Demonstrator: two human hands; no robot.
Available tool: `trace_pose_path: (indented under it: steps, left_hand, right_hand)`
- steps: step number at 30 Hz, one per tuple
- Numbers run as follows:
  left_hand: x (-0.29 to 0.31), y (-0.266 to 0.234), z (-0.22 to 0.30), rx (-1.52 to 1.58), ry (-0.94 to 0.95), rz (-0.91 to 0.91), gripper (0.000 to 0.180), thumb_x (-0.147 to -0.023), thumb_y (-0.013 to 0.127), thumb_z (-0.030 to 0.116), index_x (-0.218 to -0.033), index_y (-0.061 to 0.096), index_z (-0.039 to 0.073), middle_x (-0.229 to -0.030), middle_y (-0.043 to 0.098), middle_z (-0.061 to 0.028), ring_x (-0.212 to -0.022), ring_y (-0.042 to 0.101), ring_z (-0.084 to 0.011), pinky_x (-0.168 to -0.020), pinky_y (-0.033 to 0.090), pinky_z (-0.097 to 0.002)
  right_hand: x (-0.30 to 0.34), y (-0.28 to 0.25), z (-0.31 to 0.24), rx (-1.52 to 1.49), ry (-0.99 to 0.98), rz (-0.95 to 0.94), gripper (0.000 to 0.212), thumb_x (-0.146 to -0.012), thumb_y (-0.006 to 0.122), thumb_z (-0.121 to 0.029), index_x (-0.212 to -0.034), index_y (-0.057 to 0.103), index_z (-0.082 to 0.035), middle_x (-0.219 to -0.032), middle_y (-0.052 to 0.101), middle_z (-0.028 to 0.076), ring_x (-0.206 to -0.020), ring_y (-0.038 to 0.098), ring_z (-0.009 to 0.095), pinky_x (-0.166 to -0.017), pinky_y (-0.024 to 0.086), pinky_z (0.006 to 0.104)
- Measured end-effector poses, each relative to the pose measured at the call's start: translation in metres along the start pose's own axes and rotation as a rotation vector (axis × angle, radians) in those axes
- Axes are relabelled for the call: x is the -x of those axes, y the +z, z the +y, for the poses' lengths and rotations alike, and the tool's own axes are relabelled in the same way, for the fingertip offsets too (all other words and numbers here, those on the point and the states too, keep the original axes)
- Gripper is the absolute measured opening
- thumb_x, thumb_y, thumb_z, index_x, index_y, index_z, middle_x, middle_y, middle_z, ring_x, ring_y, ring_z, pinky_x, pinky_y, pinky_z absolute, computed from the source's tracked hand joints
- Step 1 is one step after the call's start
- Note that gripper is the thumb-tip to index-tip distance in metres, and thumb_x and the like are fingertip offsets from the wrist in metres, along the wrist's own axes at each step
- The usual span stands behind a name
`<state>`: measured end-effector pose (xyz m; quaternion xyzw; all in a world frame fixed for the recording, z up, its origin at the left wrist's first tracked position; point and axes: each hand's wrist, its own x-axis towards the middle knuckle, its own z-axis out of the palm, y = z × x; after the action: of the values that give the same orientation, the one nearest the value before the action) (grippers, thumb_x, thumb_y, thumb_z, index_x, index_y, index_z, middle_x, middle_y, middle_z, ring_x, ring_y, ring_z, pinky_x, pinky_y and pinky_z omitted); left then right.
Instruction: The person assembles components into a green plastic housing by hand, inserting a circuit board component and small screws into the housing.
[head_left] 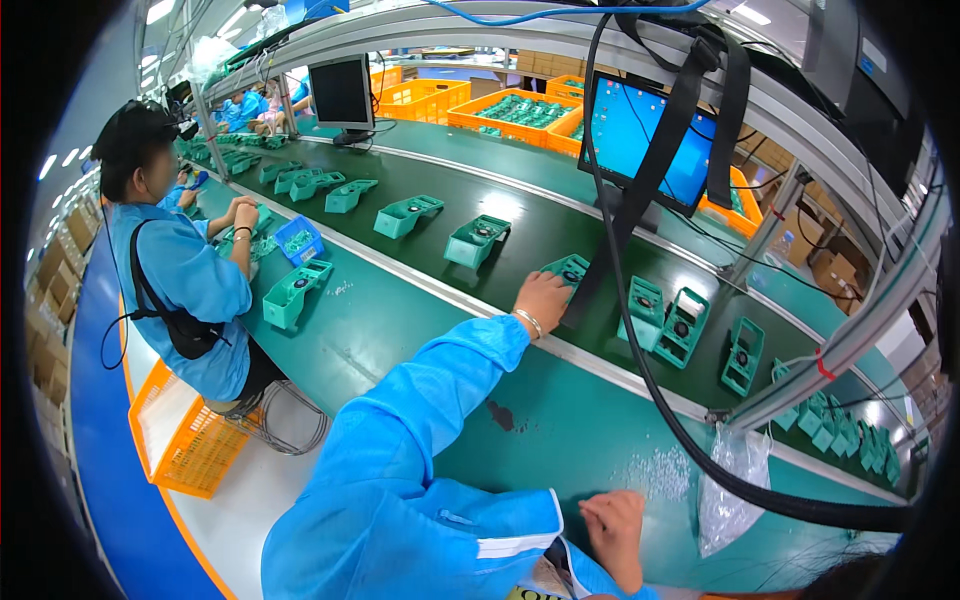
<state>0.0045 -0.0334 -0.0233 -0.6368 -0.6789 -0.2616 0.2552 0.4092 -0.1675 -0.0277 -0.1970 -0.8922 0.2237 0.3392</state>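
My left hand (543, 303), with a bracelet at the wrist, reaches forward to the dark green conveyor belt (400, 250). Its fingers are closed on a green plastic housing (568, 267) with a round dark part inside; the hand hides its near end. Low over the green bench (550, 440) is my right hand (614, 532), its fingers curled inward. Whether anything lies in them is hidden. Small clear-white pieces (655, 472) are scattered on the bench beside it, next to a clear plastic bag (735, 490).
More green housings (478, 241) lie along the belt on both sides. A co-worker (185, 270) handles parts at left, near a blue bin (299, 241). A black cable (640, 350) and strap (640, 190) hang in front of a monitor (645, 135). An upright metal post (800, 370) stands at right.
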Motion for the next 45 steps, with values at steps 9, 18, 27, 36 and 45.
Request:
trace_pose_path:
  steps: [9,18,27,36,45]
  left_hand:
    - [0.012,-0.014,-0.117,-0.354,-0.379,0.025,0.037,-0.086,0.075,0.039,-0.114,0.07,0.015,-0.112,0.067,-0.0077,-0.117,0.058,-0.0304,-0.098,0.04,-0.0491]
    - [0.115,-0.104,-0.065,0.039,-0.14,0.144,0.019,-0.078,0.077,0.008,-0.093,0.067,0.004,-0.093,0.065,-0.0158,-0.093,0.061,-0.0412,-0.082,0.045,-0.0542]
    - [0.214,-0.219,0.079,0.39,0.06,-0.316,0.021,-0.076,0.077,0.008,-0.094,0.065,0.005,-0.107,0.066,-0.0084,-0.116,0.061,-0.0335,-0.113,0.035,-0.0604]
    - [0.21,-0.217,0.072,0.416,0.187,-0.375,0.022,-0.071,0.08,0.011,-0.088,0.065,0.01,-0.108,0.066,-0.0051,-0.121,0.059,-0.0302,-0.115,0.035,-0.0599]
    - [0.208,-0.216,0.068,0.409,0.198,-0.368,0.023,-0.07,0.081,0.013,-0.086,0.065,0.011,-0.106,0.067,-0.0039,-0.118,0.061,-0.0293,-0.114,0.037,-0.0601]
  right_hand:
    - [0.02,0.002,0.006,0.054,-0.037,0.04,0.03,-0.066,0.083,-0.008,-0.095,0.076,-0.014,-0.092,0.069,-0.001,-0.091,0.062,0.024,-0.09,0.041,0.0449]
    - [0.035,-0.006,0.005,0.271,0.004,0.109,0.018,-0.079,0.079,-0.011,-0.096,0.072,-0.011,-0.093,0.066,0.005,-0.092,0.061,0.028,-0.087,0.044,0.0481]
    - [0.004,-0.065,0.017,0.476,0.312,0.177,0.021,-0.078,0.08,-0.006,-0.098,0.075,-0.012,-0.094,0.068,0.005,-0.092,0.062,0.029,-0.086,0.045,0.0428]
    - [-0.033,-0.028,0.033,0.309,0.22,0.08,0.011,-0.079,0.08,-0.009,-0.088,0.073,-0.01,-0.088,0.066,0.004,-0.092,0.062,0.028,-0.086,0.046,0.0421]
    - [-0.034,-0.02,0.036,0.32,0.291,0.02,0.01,-0.078,0.081,-0.01,-0.086,0.074,-0.011,-0.086,0.065,0.003,-0.093,0.061,0.027,-0.089,0.044,0.04]
